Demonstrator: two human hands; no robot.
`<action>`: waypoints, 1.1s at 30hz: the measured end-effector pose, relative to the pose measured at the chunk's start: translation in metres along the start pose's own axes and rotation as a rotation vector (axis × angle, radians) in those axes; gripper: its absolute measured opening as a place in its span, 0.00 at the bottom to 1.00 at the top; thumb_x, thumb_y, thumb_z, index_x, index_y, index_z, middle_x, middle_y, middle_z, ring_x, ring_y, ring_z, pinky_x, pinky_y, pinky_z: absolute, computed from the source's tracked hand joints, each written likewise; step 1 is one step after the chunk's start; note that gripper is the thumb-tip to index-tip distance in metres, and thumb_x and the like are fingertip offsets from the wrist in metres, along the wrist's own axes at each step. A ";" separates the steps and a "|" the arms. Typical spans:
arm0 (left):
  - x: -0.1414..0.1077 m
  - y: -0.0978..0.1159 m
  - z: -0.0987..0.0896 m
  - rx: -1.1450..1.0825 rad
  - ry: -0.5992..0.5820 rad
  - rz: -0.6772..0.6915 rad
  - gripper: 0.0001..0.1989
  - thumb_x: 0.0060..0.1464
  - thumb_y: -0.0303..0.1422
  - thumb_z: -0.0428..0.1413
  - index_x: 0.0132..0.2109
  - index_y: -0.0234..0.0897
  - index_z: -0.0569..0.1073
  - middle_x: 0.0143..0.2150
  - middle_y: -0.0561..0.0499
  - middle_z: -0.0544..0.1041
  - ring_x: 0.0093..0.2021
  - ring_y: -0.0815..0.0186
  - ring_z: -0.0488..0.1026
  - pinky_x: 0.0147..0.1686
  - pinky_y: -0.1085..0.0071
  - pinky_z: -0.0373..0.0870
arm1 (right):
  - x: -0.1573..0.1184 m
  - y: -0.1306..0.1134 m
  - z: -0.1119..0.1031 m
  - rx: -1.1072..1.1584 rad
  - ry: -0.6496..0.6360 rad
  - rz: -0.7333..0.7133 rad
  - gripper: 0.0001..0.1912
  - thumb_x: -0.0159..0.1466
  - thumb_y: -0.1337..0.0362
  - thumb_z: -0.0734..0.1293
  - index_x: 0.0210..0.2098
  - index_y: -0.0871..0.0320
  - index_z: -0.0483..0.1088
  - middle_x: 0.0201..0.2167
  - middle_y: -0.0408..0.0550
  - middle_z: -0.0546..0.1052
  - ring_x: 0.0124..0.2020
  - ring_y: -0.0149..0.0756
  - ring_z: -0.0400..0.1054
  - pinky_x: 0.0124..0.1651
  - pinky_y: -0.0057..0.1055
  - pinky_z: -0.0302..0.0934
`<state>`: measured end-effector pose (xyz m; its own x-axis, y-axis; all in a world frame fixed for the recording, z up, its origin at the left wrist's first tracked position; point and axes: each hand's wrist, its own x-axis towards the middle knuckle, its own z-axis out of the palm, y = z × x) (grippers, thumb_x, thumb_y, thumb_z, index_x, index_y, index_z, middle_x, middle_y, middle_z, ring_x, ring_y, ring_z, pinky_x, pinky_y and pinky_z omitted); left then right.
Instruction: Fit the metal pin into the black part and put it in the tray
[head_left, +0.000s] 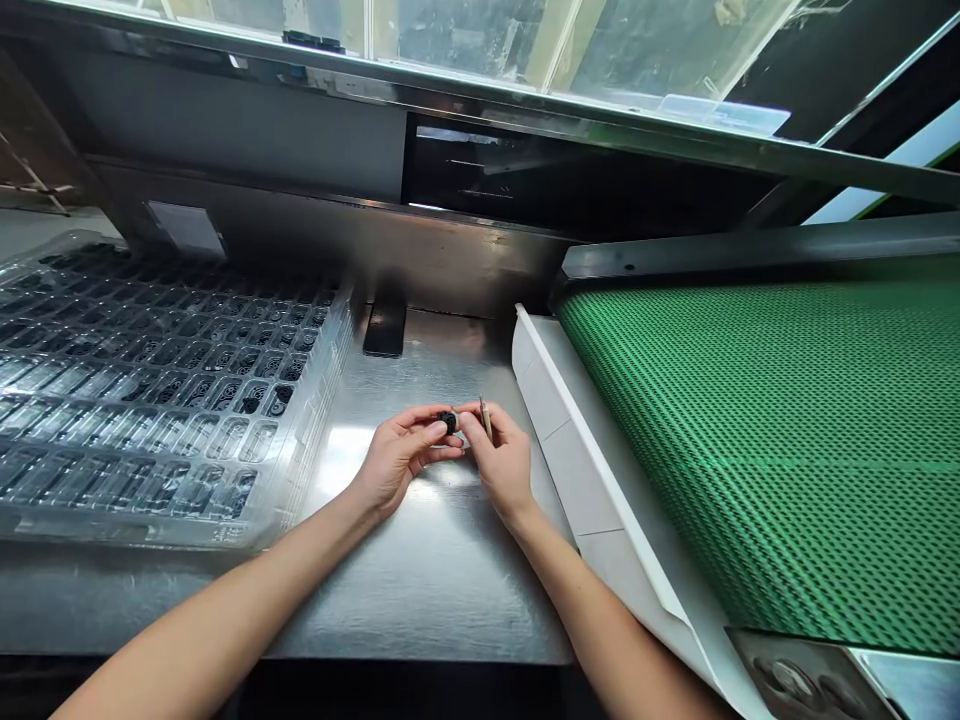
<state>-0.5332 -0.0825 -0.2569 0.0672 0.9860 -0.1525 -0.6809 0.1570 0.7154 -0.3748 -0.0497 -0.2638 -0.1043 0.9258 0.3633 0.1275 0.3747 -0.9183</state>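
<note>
Trays of clear plastic sit stacked far left, pockets partly filled with small dark parts. Left hand pinches a small black part at fingertips, above the steel bench. Right hand meets it there, fingers closed on the same part, thin stick tool tucked upright between fingers. Step looks like mid-inspection or fitting. Next move likely calls for steady fingertip grip. Green conveyor belt runs at right.
</note>
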 end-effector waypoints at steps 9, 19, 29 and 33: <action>0.002 0.000 -0.002 -0.055 -0.003 0.078 0.22 0.56 0.35 0.72 0.54 0.33 0.78 0.42 0.44 0.83 0.36 0.66 0.81 0.40 0.69 0.83 | -0.001 0.002 -0.004 -0.132 0.010 -0.160 0.15 0.78 0.52 0.65 0.43 0.56 0.76 0.39 0.48 0.78 0.41 0.39 0.72 0.45 0.33 0.63; 0.000 0.002 -0.003 -0.042 -0.033 0.056 0.18 0.57 0.33 0.70 0.51 0.31 0.79 0.40 0.45 0.82 0.33 0.67 0.79 0.36 0.72 0.79 | -0.005 0.005 -0.004 -0.272 -0.050 -0.176 0.24 0.77 0.48 0.65 0.29 0.57 0.70 0.22 0.39 0.64 0.24 0.31 0.57 0.31 0.30 0.52; -0.001 0.002 0.000 -0.049 -0.031 0.081 0.19 0.51 0.31 0.74 0.49 0.34 0.81 0.39 0.48 0.81 0.38 0.65 0.81 0.41 0.67 0.83 | -0.006 0.003 -0.005 -0.303 -0.035 -0.216 0.14 0.76 0.51 0.68 0.45 0.55 0.78 0.27 0.41 0.76 0.26 0.33 0.67 0.35 0.30 0.61; -0.002 0.004 0.001 -0.011 -0.037 0.070 0.19 0.52 0.34 0.73 0.49 0.33 0.81 0.39 0.47 0.81 0.34 0.66 0.79 0.36 0.68 0.81 | -0.006 0.005 -0.006 -0.316 -0.026 -0.228 0.16 0.76 0.51 0.68 0.53 0.55 0.78 0.29 0.42 0.78 0.25 0.34 0.66 0.34 0.31 0.62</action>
<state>-0.5356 -0.0837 -0.2533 0.0458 0.9960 -0.0767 -0.6929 0.0870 0.7158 -0.3677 -0.0533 -0.2700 -0.1893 0.8167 0.5451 0.3948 0.5716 -0.7193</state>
